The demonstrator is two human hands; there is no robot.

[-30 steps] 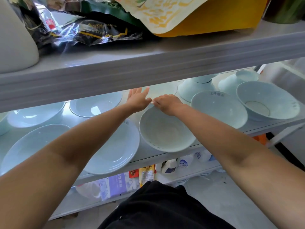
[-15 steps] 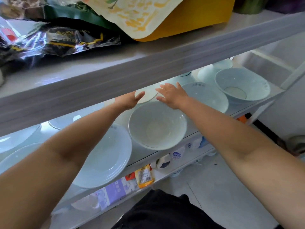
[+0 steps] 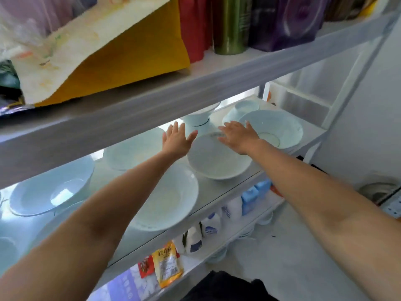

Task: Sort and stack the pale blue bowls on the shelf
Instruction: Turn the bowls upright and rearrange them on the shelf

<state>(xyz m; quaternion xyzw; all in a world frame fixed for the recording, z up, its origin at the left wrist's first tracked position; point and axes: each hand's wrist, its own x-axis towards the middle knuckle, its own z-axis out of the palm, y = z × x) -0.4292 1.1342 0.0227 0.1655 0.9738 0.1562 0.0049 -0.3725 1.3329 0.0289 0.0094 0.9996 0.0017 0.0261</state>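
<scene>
Two hands reach in under the upper shelf [image 3: 195,92], both holding nothing. Our left hand [image 3: 178,141] is flat, palm down, fingers straight and spread, just left of the middle bowl [image 3: 219,164]. Our right hand [image 3: 238,137] is flat and spread the same way over that bowl's far rim; we cannot tell whether it touches.

The middle bowl sits upright, pale blue, at the front edge of the shelf [image 3: 217,192], between our two wrists. Just right of the right hand a deeper bowl [image 3: 280,127] stands upright at the shelf's right end. Toward the back edge are an overturned bowl [image 3: 197,121] and a smaller overturned bowl [image 3: 245,107].

By our left forearm a wide shallow bowl [image 3: 169,203] lies at the front edge, with a back bowl [image 3: 132,152] behind it and a left bowl [image 3: 52,190] further along.

The upper shelf carries a yellow bag [image 3: 134,59] and a green canister [image 3: 230,25]. On the shelf below are an orange packet [image 3: 167,266] and white bottles [image 3: 195,238].
</scene>
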